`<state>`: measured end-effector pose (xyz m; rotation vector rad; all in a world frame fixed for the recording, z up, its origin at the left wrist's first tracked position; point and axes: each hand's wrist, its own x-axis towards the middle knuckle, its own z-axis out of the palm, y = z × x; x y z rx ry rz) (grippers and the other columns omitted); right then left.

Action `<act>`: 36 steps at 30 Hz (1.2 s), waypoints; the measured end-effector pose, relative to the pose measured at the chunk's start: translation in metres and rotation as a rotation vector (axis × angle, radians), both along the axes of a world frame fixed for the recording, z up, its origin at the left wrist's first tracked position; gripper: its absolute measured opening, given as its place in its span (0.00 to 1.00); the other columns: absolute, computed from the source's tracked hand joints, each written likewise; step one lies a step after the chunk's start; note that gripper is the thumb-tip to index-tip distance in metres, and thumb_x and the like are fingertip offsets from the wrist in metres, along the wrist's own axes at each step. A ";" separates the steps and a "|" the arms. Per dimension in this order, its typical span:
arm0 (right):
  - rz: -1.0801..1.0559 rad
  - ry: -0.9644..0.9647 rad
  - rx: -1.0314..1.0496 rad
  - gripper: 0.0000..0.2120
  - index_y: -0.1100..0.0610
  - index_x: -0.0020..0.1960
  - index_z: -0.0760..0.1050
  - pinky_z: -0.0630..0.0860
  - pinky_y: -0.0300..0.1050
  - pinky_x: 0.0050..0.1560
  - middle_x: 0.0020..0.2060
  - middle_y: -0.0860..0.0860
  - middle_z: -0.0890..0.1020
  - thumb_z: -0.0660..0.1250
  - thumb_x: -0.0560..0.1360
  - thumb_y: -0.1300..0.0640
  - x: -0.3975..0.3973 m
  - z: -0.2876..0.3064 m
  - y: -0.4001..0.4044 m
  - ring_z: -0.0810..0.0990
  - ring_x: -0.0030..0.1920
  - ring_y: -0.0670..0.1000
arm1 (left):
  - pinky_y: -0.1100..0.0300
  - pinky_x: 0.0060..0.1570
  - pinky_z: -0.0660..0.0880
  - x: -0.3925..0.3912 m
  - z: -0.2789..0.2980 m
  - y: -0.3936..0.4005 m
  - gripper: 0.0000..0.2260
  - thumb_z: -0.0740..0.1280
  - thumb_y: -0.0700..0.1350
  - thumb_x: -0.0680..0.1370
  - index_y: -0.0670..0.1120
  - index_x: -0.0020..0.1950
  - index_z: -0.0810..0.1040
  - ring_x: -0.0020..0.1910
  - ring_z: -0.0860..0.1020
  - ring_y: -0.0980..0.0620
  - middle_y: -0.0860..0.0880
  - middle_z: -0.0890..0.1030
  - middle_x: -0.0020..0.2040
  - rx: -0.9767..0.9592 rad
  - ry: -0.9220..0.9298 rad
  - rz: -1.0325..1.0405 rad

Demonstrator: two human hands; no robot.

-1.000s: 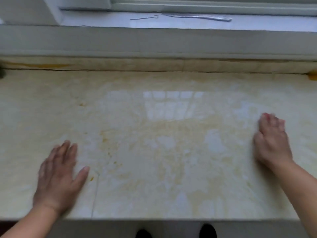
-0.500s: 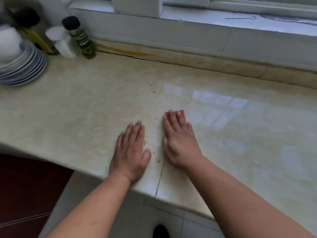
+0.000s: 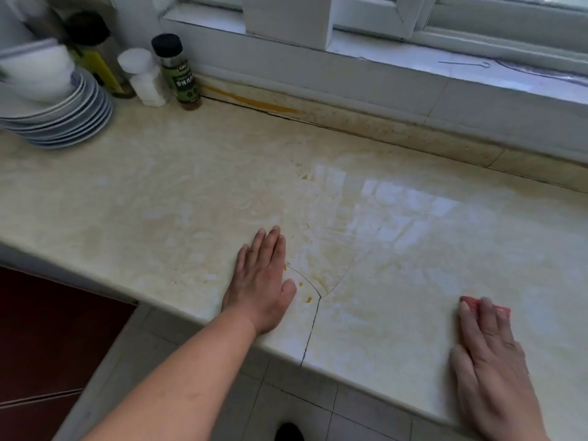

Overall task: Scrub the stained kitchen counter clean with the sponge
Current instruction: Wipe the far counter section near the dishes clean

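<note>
The cream marble counter [image 3: 165, 198] carries yellowish smears and small orange crumbs [image 3: 308, 300] around a thin crack near its front edge. My left hand [image 3: 261, 281] lies flat on the counter just left of that crack, fingers together, holding nothing. My right hand [image 3: 491, 354] presses flat on a pink-red sponge [image 3: 472, 304] at the lower right; only the sponge's far edge shows past my fingertips. An orange stain streak [image 3: 254, 101] runs along the back ledge.
A stack of plates with white bowls [image 3: 60, 106] stands at the far left. Beside it are a yellow-labelled bottle [image 3: 105, 68], a white shaker [image 3: 144, 79] and a green spice jar [image 3: 178, 71]. The window sill [image 3: 445, 68] runs behind; tiled floor lies below the counter edge.
My right hand has slid the sponge to the right, away from my left hand. The left hand stays flat by the crack. The view has shifted slightly.
</note>
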<state>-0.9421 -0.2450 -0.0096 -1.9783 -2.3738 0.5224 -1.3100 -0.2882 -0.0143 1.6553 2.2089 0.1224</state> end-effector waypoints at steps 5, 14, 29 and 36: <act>0.152 0.023 0.017 0.37 0.57 0.82 0.47 0.46 0.58 0.79 0.81 0.54 0.42 0.43 0.77 0.41 -0.099 -0.002 0.026 0.35 0.80 0.56 | 0.55 0.80 0.34 -0.021 0.006 -0.011 0.35 0.53 0.55 0.85 0.49 0.84 0.36 0.79 0.28 0.56 0.54 0.29 0.82 -0.040 -0.018 -0.071; 0.594 0.082 -0.009 0.32 0.45 0.82 0.38 0.44 0.48 0.79 0.81 0.43 0.36 0.50 0.83 0.50 -0.164 0.016 -0.024 0.32 0.79 0.47 | 0.54 0.78 0.30 -0.070 -0.003 -0.035 0.40 0.36 0.65 0.75 0.49 0.84 0.34 0.79 0.26 0.54 0.53 0.27 0.81 -0.060 0.123 0.065; 0.799 0.132 -0.062 0.32 0.45 0.82 0.39 0.43 0.54 0.80 0.80 0.43 0.35 0.50 0.83 0.48 -0.286 0.015 0.032 0.29 0.78 0.47 | 0.52 0.80 0.34 -0.072 -0.007 -0.033 0.39 0.38 0.63 0.76 0.49 0.85 0.40 0.81 0.31 0.52 0.51 0.33 0.84 0.009 0.110 0.068; 0.817 0.077 -0.041 0.33 0.43 0.81 0.38 0.43 0.49 0.80 0.80 0.41 0.36 0.52 0.83 0.50 -0.244 0.019 0.015 0.31 0.79 0.46 | 0.51 0.79 0.33 -0.070 -0.004 -0.037 0.38 0.36 0.62 0.76 0.49 0.83 0.34 0.79 0.27 0.53 0.52 0.28 0.82 -0.004 0.096 0.066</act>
